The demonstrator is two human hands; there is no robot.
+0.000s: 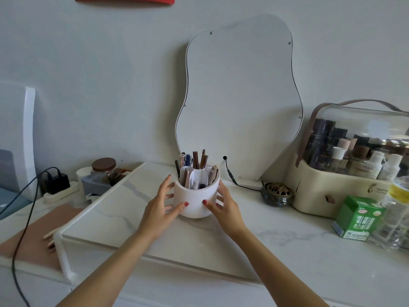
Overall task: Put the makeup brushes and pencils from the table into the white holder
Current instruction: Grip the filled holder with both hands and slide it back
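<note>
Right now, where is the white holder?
Centre of the head view: the holder stands on the marble tray before the mirror, between both hands.

Two bare forearms, no sleeves, left hand and right hand, red-painted thumbnails, ring-like glint on right

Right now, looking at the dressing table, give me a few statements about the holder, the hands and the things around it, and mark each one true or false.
1. Both hands touch the holder, left hand and right hand on opposite sides. True.
2. The holder lies tipped on its side. False: it stands upright on the table.
3. Brushes and pencils stick up out of the holder. True.
4. The green carton stands left of the holder. False: it stands far to the right.
5. The mirror leans behind the holder. True.
6. The right hand holds a pencil. False: its fingers rest on the holder only.
</note>
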